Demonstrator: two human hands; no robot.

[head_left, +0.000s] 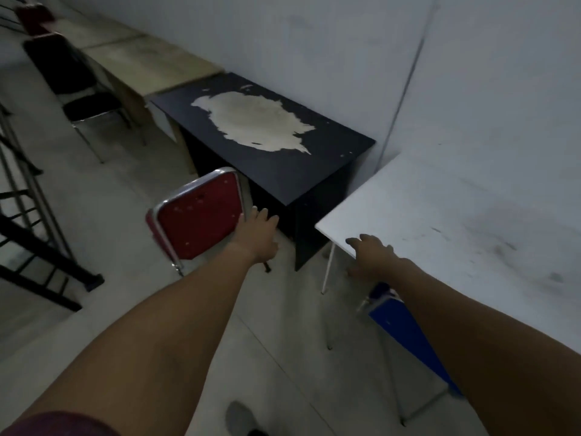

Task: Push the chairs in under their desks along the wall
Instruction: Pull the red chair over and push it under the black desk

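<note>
A red chair (196, 218) with a chrome frame stands at the front of a dark desk (283, 158) whose top is worn to a pale patch. My left hand (257, 231) reaches to the right edge of the red backrest, fingers spread and holding nothing. At the right, a blue chair (405, 328) sits partly under a white desk (456, 221). My right hand (372, 256) hovers open at the white desk's near corner, above the blue chair's back. A black chair (81, 92) stands pulled out from a beige desk (147, 64) further left.
The desks line a pale wall (314, 36). A black metal stair railing (34, 234) borders the floor at the left. Another red chair (33, 17) shows at the far top left. My shoe (240, 418) is on the bare floor at the bottom.
</note>
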